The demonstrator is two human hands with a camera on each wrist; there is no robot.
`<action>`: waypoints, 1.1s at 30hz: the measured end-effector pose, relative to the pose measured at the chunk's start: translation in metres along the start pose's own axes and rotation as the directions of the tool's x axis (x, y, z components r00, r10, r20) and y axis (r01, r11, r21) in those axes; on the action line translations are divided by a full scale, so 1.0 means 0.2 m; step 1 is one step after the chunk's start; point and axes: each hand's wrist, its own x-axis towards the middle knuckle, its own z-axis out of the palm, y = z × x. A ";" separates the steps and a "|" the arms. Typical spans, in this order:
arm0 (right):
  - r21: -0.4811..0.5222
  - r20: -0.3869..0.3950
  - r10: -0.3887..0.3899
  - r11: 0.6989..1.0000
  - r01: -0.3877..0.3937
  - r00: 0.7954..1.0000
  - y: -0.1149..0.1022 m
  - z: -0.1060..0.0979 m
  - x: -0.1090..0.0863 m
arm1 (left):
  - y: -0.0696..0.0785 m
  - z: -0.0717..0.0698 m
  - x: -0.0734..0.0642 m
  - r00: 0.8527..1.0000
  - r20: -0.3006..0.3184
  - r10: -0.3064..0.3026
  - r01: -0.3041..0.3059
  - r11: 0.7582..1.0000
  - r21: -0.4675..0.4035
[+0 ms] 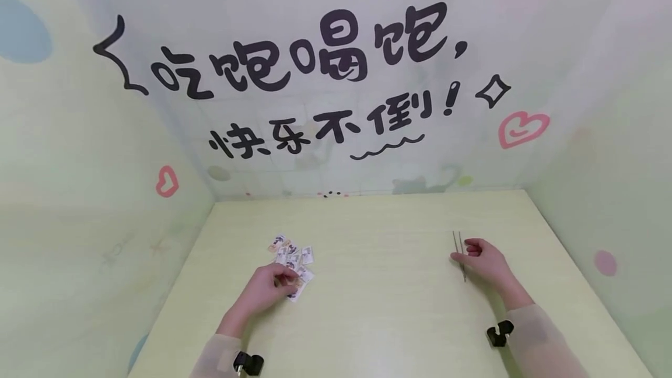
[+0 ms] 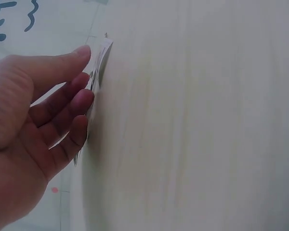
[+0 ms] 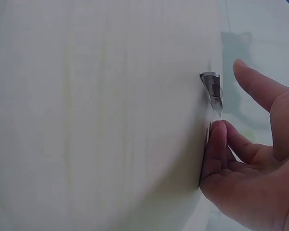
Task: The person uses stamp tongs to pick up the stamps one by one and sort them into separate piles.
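Observation:
Small printed paper pieces lie in a loose, overlapping pile on the left of the table. At the near side of that pile is my left hand, fingers loosely bent. The left wrist view shows the pile edge-on, with the fingertips against it and the thumb apart from the fingers. To the right lie thin metal tweezers, their two prongs pointing away from me. My right hand is beside them, thumb across them in the head view. In the right wrist view, the thumb stands away from the tweezers and the fingers bend near the tabletop.
The pale wood-grain table spreads between both hands. Behind it stands a wall with large dark lettering, and side walls rise at left and right. A black camera mount is on the right wrist, another on the left.

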 end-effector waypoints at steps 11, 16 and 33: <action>-0.069 -0.091 -0.012 0.998 0.006 0.996 -0.03 0.05 0.02 | -0.02 -0.02 -0.01 1.000 0.030 0.003 -0.004 1.000 0.018; -0.081 -0.101 -0.017 0.997 0.008 0.995 -0.03 0.04 0.01 | -0.01 -0.02 -0.01 0.998 0.065 -0.001 -0.001 1.000 0.027; -0.108 -0.066 -0.037 0.994 0.029 0.997 -0.02 0.01 0.02 | -0.01 0.01 -0.02 0.998 0.051 -0.049 0.045 0.996 0.078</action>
